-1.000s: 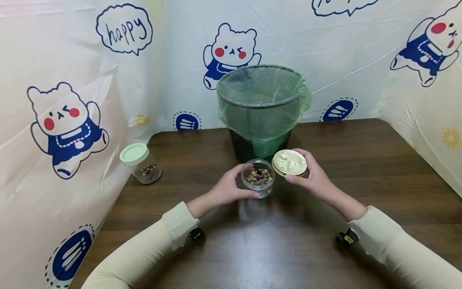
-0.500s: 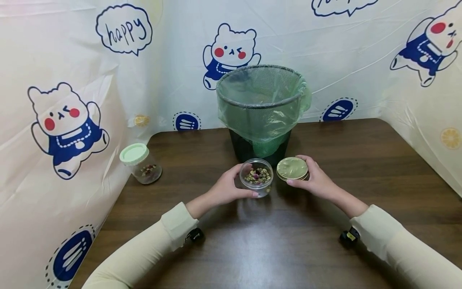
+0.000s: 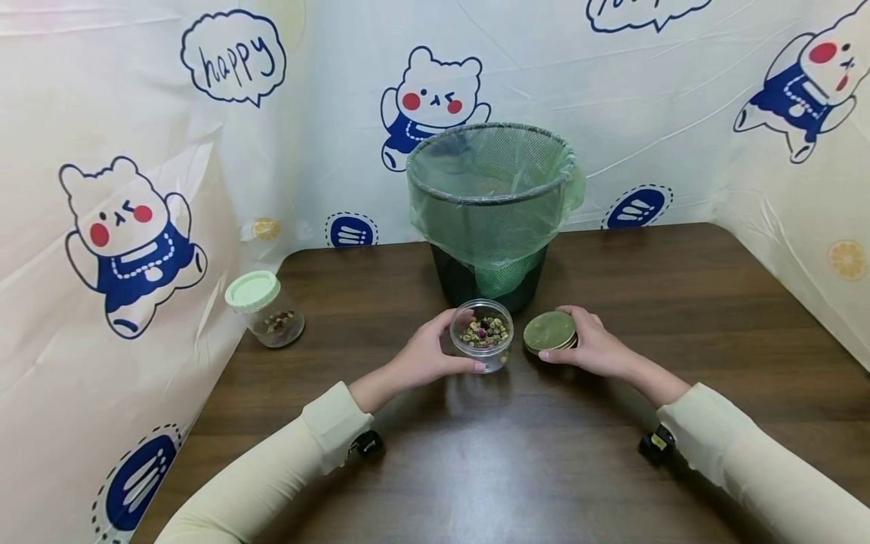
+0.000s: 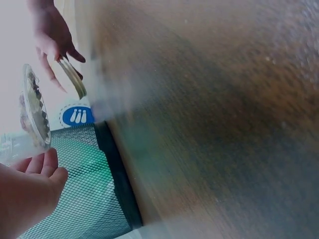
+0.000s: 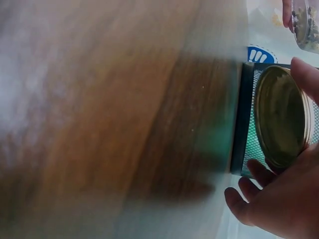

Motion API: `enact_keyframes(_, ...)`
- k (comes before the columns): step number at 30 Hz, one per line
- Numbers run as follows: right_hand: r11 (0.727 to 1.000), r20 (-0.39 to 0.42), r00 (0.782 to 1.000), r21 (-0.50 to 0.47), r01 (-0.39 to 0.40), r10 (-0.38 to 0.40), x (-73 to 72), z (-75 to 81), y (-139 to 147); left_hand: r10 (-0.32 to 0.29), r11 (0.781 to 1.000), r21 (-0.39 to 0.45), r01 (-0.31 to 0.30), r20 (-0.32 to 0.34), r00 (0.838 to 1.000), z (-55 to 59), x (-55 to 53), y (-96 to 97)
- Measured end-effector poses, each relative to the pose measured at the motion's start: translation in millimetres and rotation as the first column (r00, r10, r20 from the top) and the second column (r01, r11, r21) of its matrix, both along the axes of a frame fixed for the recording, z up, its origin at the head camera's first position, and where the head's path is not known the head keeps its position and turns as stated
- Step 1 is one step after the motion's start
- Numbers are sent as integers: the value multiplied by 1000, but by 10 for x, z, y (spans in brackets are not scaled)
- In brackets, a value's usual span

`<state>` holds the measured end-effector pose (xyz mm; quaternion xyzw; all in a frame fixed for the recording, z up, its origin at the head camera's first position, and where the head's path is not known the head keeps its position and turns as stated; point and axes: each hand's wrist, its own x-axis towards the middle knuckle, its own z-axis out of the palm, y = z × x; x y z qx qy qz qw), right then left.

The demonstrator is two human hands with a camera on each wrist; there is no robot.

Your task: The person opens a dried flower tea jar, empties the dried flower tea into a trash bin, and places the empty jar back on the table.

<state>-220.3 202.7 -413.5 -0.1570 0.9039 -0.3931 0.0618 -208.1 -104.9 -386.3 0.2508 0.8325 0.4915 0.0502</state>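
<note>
My left hand (image 3: 435, 351) grips a small clear plastic jar (image 3: 499, 358) from its left side. The jar is uncapped, with dried flower buds (image 3: 484, 332) visible inside through its round mouth. Just to the right, my right hand (image 3: 594, 346) pinches a round gold lid (image 3: 549, 331) between thumb and fingers. The lid lies nearly level, a small gap from the jar. The right wrist view shows the underside of the gold lid (image 5: 280, 119) off the tabletop. In the left wrist view the jar (image 4: 36, 107) is also raised above the wood.
Behind both hands stands a mesh trash bin (image 3: 492, 227) lined with a green bag. A second clear jar (image 3: 275, 325) with a pale green lid (image 3: 252, 290) stands at the left edge of the brown table (image 3: 476, 468). A printed cloth (image 3: 319, 113) hangs around the table.
My right hand has lowered and tilted the gold lid; its wrinkled, shiny top now appears darker and flatter. The left hand and jar have barely moved.
</note>
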Motion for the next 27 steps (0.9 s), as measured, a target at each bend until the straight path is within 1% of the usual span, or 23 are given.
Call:
enact_keyframes(8, 997, 15, 999, 68, -39, 38, -14, -20, -14, -2, 1000, 7, 2, 8, 1000, 9, 10, -11)
enact_keyframes(14, 995, 1, 999, 96, -32, 32, -21, -31, -15, -8, 1000, 13, 8, 19, 1000, 21, 9, -14)
enact_keyframes(17, 991, -1, 1000, 129, -23, 23, -16, -28, -18, -7, 1000, 11, 7, 17, 1000, 21, 4, -15)
enact_keyframes(21, 982, -32, 999, 189, -18, 24, -11, -27, -27, -6, 1000, 5, 6, 10, 1000, 15, -5, -17)
enact_keyframes(27, 960, -77, 996, 281, -19, 42, 7, -36, -38, -3, 1000, 6, 3, 13, 1000, 23, -3, -17)
